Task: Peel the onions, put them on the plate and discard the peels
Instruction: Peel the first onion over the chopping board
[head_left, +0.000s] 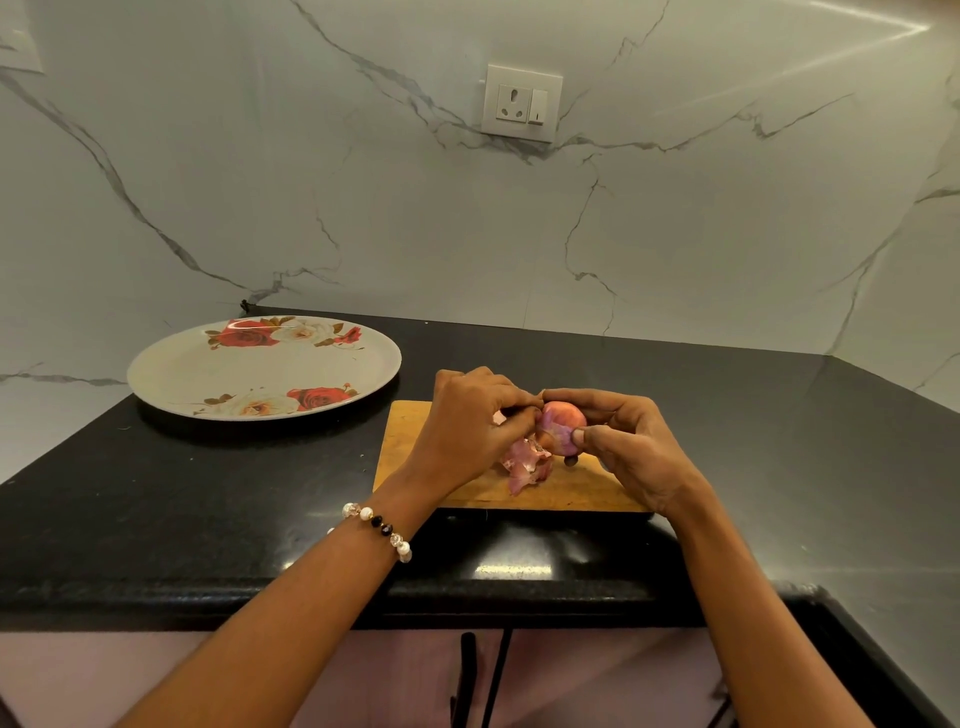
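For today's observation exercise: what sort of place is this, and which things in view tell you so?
Most likely a home kitchen: a black stone counter against a marble-look wall, a wooden chopping board with an onion being peeled, and a floral plate.

— What lay on the black tabletop (156, 519)?
— A wooden cutting board (410, 441), near the front edge.
— And behind?
— A veined marble wall (519, 249) with a white socket and switch (521, 103).

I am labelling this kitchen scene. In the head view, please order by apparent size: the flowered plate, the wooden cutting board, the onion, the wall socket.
1. Flowered plate and wooden cutting board look similar; the hands hide part of the board, so no ranking.
2. Wall socket, though it is farther away.
3. Onion, partly covered.
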